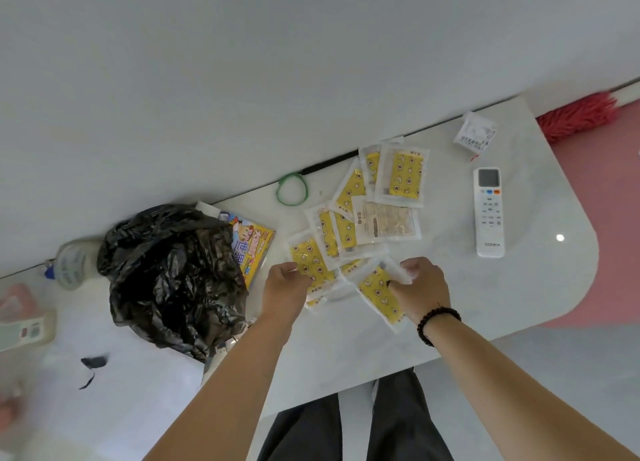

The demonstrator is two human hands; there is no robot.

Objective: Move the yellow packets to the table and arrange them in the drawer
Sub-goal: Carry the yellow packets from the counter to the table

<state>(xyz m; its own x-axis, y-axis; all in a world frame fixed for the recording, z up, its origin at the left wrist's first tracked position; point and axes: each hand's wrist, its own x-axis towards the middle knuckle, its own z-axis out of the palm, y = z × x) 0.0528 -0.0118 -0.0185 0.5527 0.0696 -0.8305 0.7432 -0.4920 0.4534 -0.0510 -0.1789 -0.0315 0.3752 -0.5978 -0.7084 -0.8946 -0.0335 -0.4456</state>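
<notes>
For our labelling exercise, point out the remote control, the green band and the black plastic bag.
remote control (pixel 489 214), head view, middle of its button panel.
green band (pixel 292 188), head view, on the loop's near rim.
black plastic bag (pixel 169 277), head view, centre of its crumpled surface.

I see a white table (pixel 502 287) with a rounded corner pushed against a plain pale wall (pixel 242 62). Pink floor (pixel 616 218) shows at right, grey floor (pixel 571 374) nearer, and a ceiling light's reflection (pixel 560 238) glints on the tabletop.

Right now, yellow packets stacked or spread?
Spread: yellow packets lie fanned, overlapping loosely across the table; both hands grip the nearest ones.
</notes>
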